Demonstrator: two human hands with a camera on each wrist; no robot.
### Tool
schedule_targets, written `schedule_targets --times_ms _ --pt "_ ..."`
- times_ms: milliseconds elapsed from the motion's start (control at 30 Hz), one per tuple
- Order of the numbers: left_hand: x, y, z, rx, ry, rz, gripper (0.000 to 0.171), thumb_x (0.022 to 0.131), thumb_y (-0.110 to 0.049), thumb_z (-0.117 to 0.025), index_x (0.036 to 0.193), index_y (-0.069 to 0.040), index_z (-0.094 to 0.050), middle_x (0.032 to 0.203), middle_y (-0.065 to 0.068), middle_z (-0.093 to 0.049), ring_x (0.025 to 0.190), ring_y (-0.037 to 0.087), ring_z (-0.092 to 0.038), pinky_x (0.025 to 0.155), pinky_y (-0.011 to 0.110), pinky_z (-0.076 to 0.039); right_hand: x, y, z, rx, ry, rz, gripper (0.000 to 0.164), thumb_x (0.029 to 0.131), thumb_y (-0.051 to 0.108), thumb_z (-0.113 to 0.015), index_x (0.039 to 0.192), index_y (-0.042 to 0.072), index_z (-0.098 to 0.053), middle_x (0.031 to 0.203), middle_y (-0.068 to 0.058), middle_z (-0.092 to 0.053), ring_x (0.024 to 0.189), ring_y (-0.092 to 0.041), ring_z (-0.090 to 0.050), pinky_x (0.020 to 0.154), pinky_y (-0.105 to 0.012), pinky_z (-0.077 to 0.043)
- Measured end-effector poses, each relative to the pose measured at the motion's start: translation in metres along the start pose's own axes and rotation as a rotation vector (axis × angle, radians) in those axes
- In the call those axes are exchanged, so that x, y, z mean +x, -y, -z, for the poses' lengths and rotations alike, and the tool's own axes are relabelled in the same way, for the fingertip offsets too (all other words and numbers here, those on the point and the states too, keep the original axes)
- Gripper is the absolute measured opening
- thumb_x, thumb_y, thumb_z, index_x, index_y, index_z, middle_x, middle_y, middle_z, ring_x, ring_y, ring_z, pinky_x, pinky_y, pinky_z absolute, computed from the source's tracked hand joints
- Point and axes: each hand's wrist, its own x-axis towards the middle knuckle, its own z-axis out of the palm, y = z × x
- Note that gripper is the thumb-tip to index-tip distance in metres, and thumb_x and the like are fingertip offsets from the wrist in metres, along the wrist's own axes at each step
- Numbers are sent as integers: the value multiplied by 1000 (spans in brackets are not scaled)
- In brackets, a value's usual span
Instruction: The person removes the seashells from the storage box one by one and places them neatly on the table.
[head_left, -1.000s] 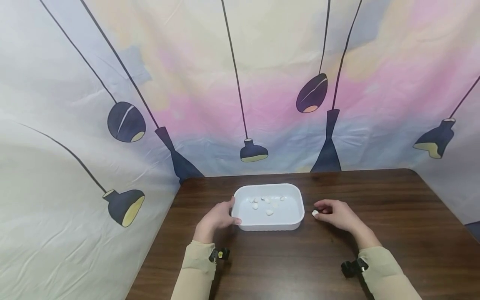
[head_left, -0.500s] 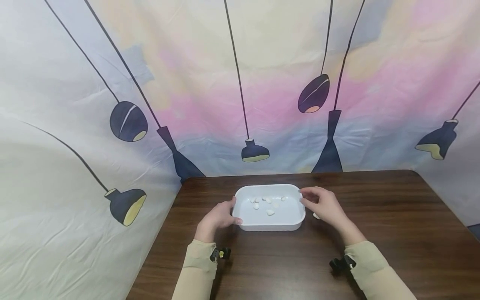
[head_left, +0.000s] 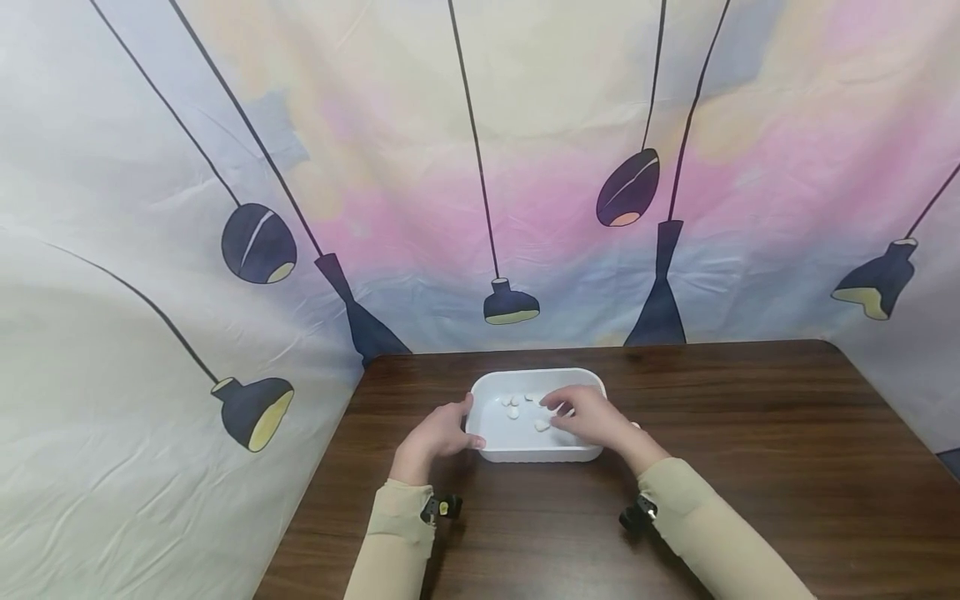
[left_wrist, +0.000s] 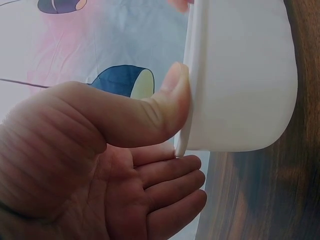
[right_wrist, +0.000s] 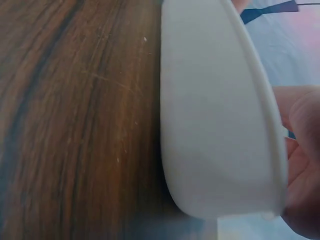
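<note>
Tray [head_left: 540, 456], head view?

On the table [head_left: 487, 521]. White bits [head_left: 513, 412] scattered on its floor. Left hand [head_left: 437, 432] grips its left end, thumb on rim. Right hand [head_left: 592, 417] is over the inside: fingers bent, thumb and index apart, close to a couple of bits. Stray bit [head_left: 637, 426] peeks out past that wrist, outside the tray.

Left wrist view?

Thumb bent onto rim; fingers side by side, nearly straight, below the tray's end.

Right wrist?

Tray wall hides the fingertips. Can't tell from there whether they pinch anything.
</note>
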Motion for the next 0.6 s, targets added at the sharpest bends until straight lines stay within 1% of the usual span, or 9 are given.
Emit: schedule_targets --times_ms 100,167,300,433,600 --pt "0 0 0 2 0 4 94 88 -24 -90 163 1 -39 160 23 -49 147 42 -48 118 60 -40 8 0 -7 -24 36 -15 27 90 -2 -75 116 3 -80 104 -6 -79 90 -17 -71 83 -36 -58" --pt "0 0 0 1 0 3 94 88 -24 -90 163 1 -39 160 24 -50 146 42 -49 117 60 -40 13 1 -10 -31 55 -51 29 89 -4 -73 115 4 -81 102 -5 -78 90 -16 -69 84 -36 -57" --pt "0 1 0 -1 -2 -2 94 88 -24 -90 163 1 -40 159 24 -50 146 42 -49 117 59 -41 18 1 -17 -72 90 -91 31 87 -4 -74 116 6 -81 104 -4 -78 93 -17 -68 89 -41 -56" --pt "1 1 0 1 2 -3 94 89 -25 -89 164 1 -39 160 23 -50 146 42 -49 117 59 -41 19 0 -21 -126 122 -78 32 86 -3 -79 117 5 -81 105 -5 -78 93 -19 -69 91 -43 -57" --pt "1 0 0 0 1 -2 94 89 -24 -89 164 0 -39 160 23 -50 146 42 -49 117 59 -41 19 -1 -23 -163 139 -60 30 87 0 -81 116 4 -80 102 -5 -78 93 -19 -70 91 -42 -58"
